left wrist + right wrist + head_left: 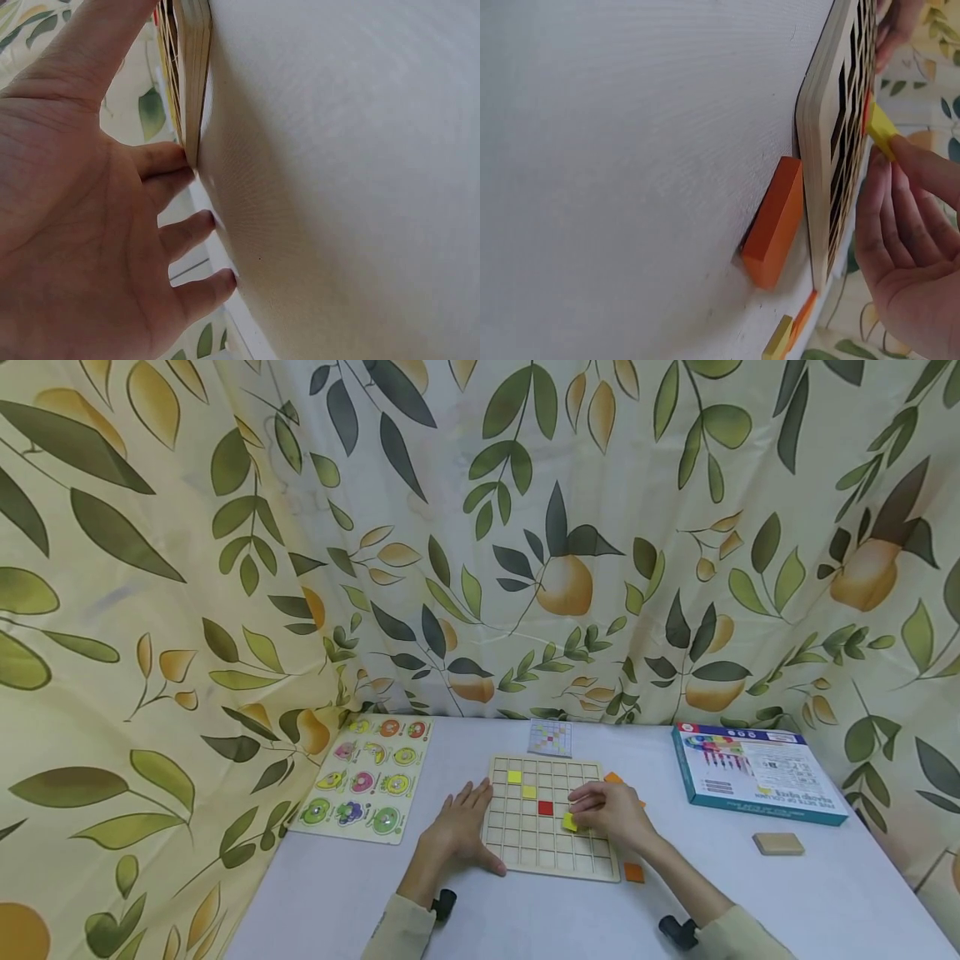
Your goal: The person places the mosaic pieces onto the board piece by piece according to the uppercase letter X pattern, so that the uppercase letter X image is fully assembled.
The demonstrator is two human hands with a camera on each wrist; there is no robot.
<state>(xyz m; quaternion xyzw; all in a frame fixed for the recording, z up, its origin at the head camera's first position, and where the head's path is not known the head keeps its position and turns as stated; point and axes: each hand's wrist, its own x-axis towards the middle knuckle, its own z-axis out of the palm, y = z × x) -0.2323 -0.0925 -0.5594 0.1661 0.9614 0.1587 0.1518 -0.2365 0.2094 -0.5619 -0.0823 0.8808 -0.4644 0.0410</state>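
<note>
A wooden grid board [517,853] lies on the white table. Two yellow tiles [514,777] and a red tile [545,808] sit in its cells along a diagonal. Between thumb and fingers, my right hand [615,814] pinches another yellow tile [882,132], tilted over the grid just past the red one. My left hand [457,828] rests at the board's left side, fingers spread and touching its edge, as the left wrist view [90,225] also shows. An orange tile [774,225] lies beside the board's right edge, with more orange [612,777] partly hidden behind the right hand.
Behind the board lies a small pattern card [550,737]. A fruit picture board [367,777] is at the left. To the right are a flat teal-edged box [757,777] and a plain wooden block [778,844]. A patterned curtain [480,610] hangs behind the table.
</note>
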